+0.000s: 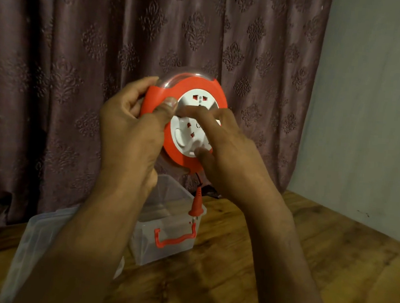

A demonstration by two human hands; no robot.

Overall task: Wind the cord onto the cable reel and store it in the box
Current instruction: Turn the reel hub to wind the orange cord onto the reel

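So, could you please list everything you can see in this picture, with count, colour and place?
Round plastic cable reel: one, red rim with white socket face, held up in front of the curtain.
Red plug: one, hanging on a short dark cord below the reel, above the box.
Clear plastic box: one, transparent with a red handle, open on the table.
Clear plastic lid: one, transparent, left of the box.
Wooden table: one, brown, across the bottom.
Patterned curtain: one, dull purple, behind.
Wall: one, pale grey, right.
Hands: two; left hand grips the reel's rim, right hand rests on its socket face.
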